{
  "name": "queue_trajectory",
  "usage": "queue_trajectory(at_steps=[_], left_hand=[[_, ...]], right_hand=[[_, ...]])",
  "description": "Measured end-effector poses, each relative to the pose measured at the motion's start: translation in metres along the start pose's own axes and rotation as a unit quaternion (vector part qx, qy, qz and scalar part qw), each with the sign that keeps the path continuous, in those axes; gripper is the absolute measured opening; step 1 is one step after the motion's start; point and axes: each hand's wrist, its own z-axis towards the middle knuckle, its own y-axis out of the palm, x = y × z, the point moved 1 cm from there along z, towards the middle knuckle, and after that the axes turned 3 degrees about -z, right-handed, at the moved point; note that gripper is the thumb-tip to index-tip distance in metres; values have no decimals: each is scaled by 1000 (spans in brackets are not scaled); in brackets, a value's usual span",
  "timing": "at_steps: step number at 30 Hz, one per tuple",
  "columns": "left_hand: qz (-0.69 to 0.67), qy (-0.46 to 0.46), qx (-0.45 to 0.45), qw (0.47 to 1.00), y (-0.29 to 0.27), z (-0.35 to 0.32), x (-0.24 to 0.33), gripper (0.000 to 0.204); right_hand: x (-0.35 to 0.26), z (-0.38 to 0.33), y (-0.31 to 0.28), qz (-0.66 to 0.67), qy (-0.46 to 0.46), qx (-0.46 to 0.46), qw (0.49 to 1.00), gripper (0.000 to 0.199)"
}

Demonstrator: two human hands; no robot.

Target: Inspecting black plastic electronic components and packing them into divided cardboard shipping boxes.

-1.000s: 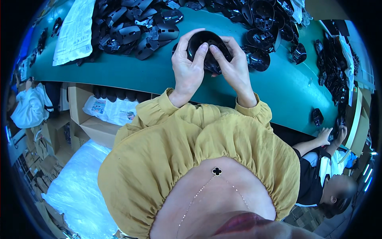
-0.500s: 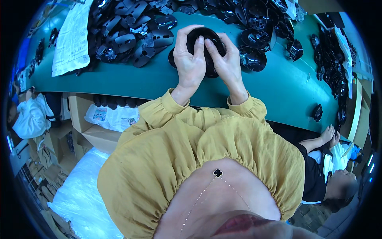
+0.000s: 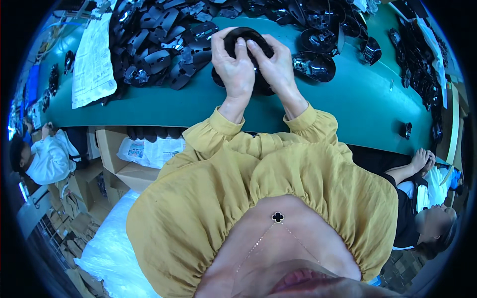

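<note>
Both my hands grip one rounded black plastic shell (image 3: 247, 37) just above the green table (image 3: 343, 107). My left hand (image 3: 233, 69) wraps its left side, thumb pressed on top. My right hand (image 3: 274, 67) covers the right side, thumb next to the other. Most of the shell is hidden under my fingers. A heap of similar black plastic parts (image 3: 159, 42) lies left of my hands. Two glossy black shells (image 3: 313, 64) lie just right of them.
A printed paper sheet (image 3: 92, 62) lies on the table's left. More black parts line the far right edge (image 3: 422, 64). Cardboard boxes (image 3: 119, 159) and a clear plastic bag (image 3: 107, 253) sit below the table. One person sits at left (image 3: 42, 159), another at right (image 3: 422, 198).
My hands moved slightly left with the shell. My thumbs came together over its top and my fingers now cover more of it.
</note>
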Motion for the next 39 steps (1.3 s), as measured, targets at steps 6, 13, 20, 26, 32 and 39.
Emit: queue_trajectory(at_steps=[6, 13, 20, 26, 32, 39], left_hand=[[-30, -12, 0, 999, -4, 8, -2, 22], [-7, 76, -25, 997, -10, 2, 47, 22], [-33, 61, -21, 997, -3, 9, 48, 22], [-85, 27, 67, 994, -3, 25, 23, 25], [-107, -22, 10, 994, -19, 25, 19, 26], [-21, 1, -110, 994, -55, 28, 14, 34]], right_hand=[[-4, 5, 5, 9, -12, -15, 1000, 21], [-43, -13, -2, 33, -151, 21, 988, 18], [-44, -9, 3, 127, -95, 29, 987, 15], [-36, 4, 2, 114, -72, 23, 991, 36], [-32, -5, -12, 96, -79, 67, 990, 22], [-43, 10, -37, 39, -74, -106, 991, 23]])
